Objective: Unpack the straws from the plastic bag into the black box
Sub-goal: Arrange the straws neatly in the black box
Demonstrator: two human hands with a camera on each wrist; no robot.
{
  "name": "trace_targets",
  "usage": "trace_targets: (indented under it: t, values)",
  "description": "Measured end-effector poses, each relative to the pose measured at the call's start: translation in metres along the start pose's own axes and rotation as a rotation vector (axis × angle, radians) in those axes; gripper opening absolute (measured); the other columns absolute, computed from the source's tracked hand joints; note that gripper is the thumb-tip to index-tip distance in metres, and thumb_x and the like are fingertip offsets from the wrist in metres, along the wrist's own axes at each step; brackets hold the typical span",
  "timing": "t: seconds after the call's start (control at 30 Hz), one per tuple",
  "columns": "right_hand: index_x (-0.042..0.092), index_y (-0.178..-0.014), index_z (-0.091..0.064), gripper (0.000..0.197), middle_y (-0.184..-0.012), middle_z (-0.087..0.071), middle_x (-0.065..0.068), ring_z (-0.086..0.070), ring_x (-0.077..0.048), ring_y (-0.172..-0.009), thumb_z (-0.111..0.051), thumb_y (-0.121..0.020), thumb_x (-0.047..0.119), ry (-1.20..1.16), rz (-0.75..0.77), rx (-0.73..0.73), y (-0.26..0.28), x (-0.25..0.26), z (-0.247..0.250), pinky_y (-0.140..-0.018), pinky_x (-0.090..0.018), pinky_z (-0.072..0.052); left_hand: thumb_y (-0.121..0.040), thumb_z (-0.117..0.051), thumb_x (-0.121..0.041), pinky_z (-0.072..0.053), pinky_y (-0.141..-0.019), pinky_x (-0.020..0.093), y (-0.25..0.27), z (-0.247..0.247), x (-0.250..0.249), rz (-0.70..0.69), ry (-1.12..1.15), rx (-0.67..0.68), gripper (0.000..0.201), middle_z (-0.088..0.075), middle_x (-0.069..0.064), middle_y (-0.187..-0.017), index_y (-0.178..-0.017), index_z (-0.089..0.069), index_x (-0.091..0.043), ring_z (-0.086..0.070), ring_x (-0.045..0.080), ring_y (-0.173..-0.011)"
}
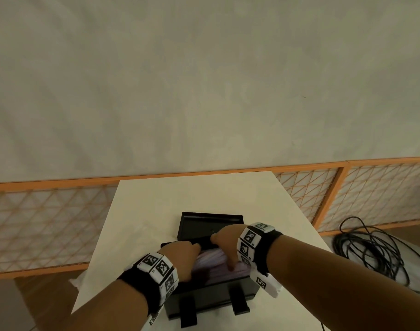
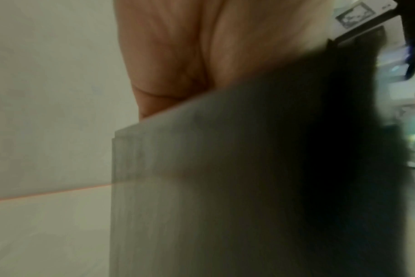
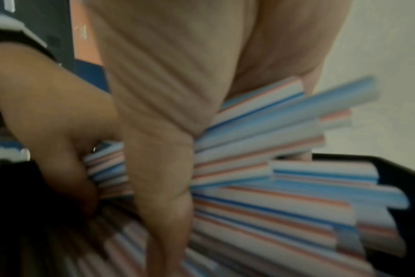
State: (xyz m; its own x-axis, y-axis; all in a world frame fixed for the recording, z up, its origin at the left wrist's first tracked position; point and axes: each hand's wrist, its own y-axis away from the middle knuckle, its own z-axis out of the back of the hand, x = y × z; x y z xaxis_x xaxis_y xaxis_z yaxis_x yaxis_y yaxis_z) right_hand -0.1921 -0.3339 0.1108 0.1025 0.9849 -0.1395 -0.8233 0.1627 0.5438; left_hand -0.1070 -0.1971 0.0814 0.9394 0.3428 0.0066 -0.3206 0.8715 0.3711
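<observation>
Lying striped straws (image 3: 284, 206) in black box (image 1: 211, 297)

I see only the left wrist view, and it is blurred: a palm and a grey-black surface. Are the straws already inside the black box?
Observer: Yes. The right wrist view shows many red, white and blue striped plastic straws lying in the black rectangular box.
Operator: What does the right hand do?
Observer: The right hand grips a bundle of them just above the box.
Operator: And the left hand?
Observer: The left hand grips straws too, at the box's left side.
</observation>
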Motion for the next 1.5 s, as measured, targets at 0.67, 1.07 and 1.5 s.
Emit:
trace_targets:
  t: [0.67,1.07,1.5]
  values:
    - [0.003,-0.117,-0.062,0.040,-0.088,-0.056,-0.007,-0.053,-0.024,-0.079,-0.069,-0.083,0.024,0.075,0.158,0.196,0.033,0.070,-0.002,-0.056,-0.029,-0.045,-0.088,-0.058,-0.019,-0.047,-0.088,0.040,-0.008,0.001,0.006,-0.001,-0.076,0.029,0.030,-0.062,0.015,-0.117,-0.116,-0.052,-0.007,-0.060,0.034,-0.106]
    - [0.012,-0.090,-0.060,0.024,-0.071,-0.054,-0.004,-0.055,-0.026,-0.071,-0.072,-0.076,0.027,-0.193,-0.006,0.339,0.000,0.055,-0.019,-0.083,-0.044,-0.053,-0.092,-0.050,-0.013,-0.046,-0.090,0.041,-0.005,0.000,0.009,-0.055,-0.074,0.004,0.026,-0.062,0.017,-0.115,-0.117,-0.055,-0.007,-0.059,0.035,-0.106]
    - [0.006,-0.115,-0.063,0.057,-0.096,-0.066,-0.009,-0.063,-0.025,-0.086,-0.079,-0.071,0.040,-0.261,0.064,0.107,0.015,0.033,-0.005,-0.083,-0.030,-0.049,-0.087,-0.053,-0.013,-0.047,-0.090,0.035,-0.007,0.005,0.015,-0.072,0.061,-0.007,0.031,-0.067,0.008,-0.114,-0.116,-0.062,-0.019,-0.062,0.028,-0.106]
